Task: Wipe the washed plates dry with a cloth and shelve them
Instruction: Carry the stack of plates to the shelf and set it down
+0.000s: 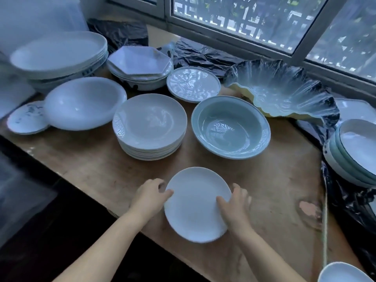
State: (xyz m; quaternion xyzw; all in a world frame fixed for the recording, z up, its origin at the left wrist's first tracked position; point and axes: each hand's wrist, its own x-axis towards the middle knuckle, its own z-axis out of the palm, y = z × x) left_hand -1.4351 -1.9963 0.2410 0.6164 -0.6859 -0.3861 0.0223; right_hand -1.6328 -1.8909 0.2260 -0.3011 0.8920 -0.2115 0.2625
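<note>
Far left on the wooden surface [85, 169] sits a white bowl [84, 103], then a stack of plates [149, 126]. Near the front edge, the left hand [149, 195] curls round the left rim of a white plate [195, 206], thumb on top; the right hand [234, 208] grips its right rim. Behind sits a green bowl [231, 127].

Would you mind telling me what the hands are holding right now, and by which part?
Both hands hold one white plate: the left hand at its left rim, the right hand at its right rim.
</note>
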